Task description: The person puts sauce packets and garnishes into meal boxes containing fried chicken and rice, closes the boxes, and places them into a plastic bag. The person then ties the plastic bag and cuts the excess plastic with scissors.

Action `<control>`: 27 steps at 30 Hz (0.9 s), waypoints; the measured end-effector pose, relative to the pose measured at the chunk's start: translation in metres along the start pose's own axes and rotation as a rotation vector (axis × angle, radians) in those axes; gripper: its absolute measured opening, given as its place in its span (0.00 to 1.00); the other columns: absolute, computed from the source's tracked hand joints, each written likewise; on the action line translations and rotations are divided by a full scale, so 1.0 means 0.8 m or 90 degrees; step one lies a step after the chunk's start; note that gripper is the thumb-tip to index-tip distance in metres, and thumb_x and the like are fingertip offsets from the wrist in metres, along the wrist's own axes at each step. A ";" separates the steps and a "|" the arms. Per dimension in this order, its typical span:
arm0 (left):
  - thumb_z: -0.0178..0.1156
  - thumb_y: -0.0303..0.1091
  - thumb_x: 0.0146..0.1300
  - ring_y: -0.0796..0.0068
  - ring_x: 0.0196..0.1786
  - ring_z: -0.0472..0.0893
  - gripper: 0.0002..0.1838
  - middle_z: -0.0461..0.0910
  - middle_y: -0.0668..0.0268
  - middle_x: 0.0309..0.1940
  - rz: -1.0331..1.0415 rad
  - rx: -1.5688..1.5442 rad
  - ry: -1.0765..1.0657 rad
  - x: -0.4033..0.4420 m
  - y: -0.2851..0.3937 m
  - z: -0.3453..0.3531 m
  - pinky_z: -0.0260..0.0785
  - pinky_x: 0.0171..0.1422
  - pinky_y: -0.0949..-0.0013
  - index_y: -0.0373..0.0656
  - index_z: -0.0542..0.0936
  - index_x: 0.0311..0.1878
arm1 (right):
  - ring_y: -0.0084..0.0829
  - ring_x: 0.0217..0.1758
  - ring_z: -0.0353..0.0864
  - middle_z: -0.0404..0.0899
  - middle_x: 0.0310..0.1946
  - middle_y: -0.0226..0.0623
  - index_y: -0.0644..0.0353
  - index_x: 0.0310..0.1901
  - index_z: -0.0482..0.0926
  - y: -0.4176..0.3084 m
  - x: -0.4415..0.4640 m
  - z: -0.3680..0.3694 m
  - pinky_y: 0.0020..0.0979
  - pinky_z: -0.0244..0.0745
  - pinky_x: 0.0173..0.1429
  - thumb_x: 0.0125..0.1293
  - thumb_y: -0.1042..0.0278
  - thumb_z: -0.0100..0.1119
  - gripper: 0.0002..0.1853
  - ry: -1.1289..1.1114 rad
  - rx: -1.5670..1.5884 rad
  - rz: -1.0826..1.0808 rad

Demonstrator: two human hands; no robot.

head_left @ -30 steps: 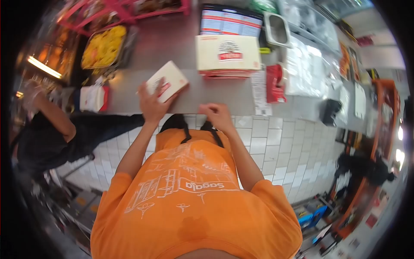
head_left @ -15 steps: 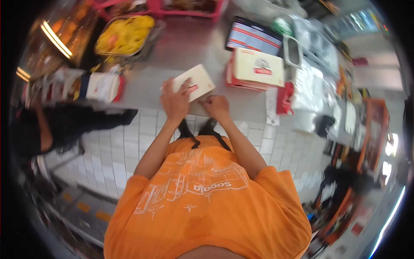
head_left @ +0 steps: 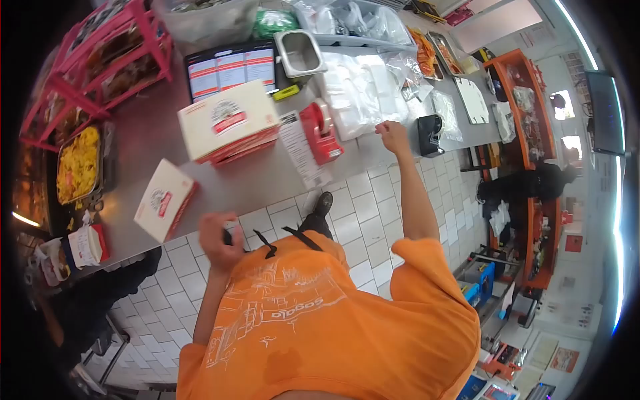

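Observation:
My right hand (head_left: 393, 138) is stretched out to the right, its fingers curled together at the near edge of a stack of clear plastic bags (head_left: 353, 90). Whether a bag is caught between the fingertips is hidden. Close to my body, at the counter's front edge, my left hand (head_left: 222, 240) is smeared by motion, with its fingers partly bent. Just left of it a closed white-and-red carton (head_left: 165, 200) sits untouched on the metal counter (head_left: 127, 230). More such cartons (head_left: 230, 123) are stacked behind it.
Beyond the stack lie a tablet (head_left: 230, 72), a metal tray (head_left: 299, 53) and a yellow marker (head_left: 285, 93). A printed receipt (head_left: 303, 147), red tape dispenser (head_left: 321, 133) and black dispenser (head_left: 430, 135) line the front. Yellow food fills a tray (head_left: 100, 160) at left. A co-worker's dark clothing (head_left: 107, 293) shows.
My left hand has let go of the carton and drawn back toward my body. My right hand has moved far right to the plastic bags. The view has turned right.

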State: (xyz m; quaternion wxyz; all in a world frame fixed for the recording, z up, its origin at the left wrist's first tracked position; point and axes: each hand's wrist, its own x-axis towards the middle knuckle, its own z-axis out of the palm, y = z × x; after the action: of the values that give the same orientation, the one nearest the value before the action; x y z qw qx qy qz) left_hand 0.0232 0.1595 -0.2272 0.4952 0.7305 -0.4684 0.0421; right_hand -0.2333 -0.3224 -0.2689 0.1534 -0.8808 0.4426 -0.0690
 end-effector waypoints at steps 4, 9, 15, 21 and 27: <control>0.66 0.26 0.54 0.57 0.38 0.79 0.04 0.80 0.62 0.32 0.080 -0.133 -0.249 0.048 0.092 0.177 0.73 0.43 0.58 0.42 0.81 0.33 | 0.48 0.52 0.78 0.80 0.43 0.44 0.57 0.45 0.83 0.057 0.021 0.041 0.44 0.74 0.55 0.65 0.61 0.63 0.12 0.178 0.154 -0.011; 0.61 0.36 0.65 0.57 0.50 0.79 0.13 0.79 0.60 0.47 0.128 0.091 -0.388 0.155 0.131 0.440 0.72 0.51 0.53 0.42 0.79 0.49 | 0.46 0.49 0.78 0.81 0.42 0.41 0.59 0.42 0.85 0.067 0.017 0.041 0.44 0.73 0.55 0.63 0.61 0.66 0.11 0.255 0.148 -0.106; 0.60 0.37 0.67 0.73 0.82 0.55 0.32 0.58 0.69 0.80 0.059 0.380 -0.428 0.223 0.092 0.540 0.56 0.77 0.47 0.52 0.67 0.75 | 0.42 0.46 0.80 0.85 0.34 0.33 0.56 0.35 0.88 0.089 0.067 0.014 0.43 0.74 0.53 0.61 0.63 0.68 0.07 0.136 0.188 -0.230; 0.62 0.34 0.64 0.75 0.81 0.58 0.31 0.59 0.70 0.79 0.047 0.292 -0.395 0.228 0.085 0.540 0.57 0.72 0.49 0.52 0.70 0.72 | 0.40 0.38 0.85 0.84 0.32 0.32 0.45 0.35 0.89 0.084 0.105 0.030 0.41 0.78 0.44 0.60 0.58 0.68 0.05 -0.021 0.249 -0.351; 0.63 0.30 0.59 0.71 0.75 0.68 0.24 0.73 0.69 0.70 0.027 0.258 -0.364 0.242 0.064 0.538 0.61 0.64 0.52 0.49 0.77 0.62 | 0.43 0.36 0.84 0.82 0.31 0.34 0.44 0.46 0.87 0.086 0.111 0.027 0.41 0.79 0.45 0.55 0.57 0.72 0.15 -0.048 0.154 -0.280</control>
State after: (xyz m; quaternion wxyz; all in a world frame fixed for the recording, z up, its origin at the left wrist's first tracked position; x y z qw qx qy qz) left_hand -0.0789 -0.2972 -0.3083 0.1878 0.7863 -0.5854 -0.0615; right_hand -0.2269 -0.4273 -0.3134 0.2556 -0.9329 0.2231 -0.1206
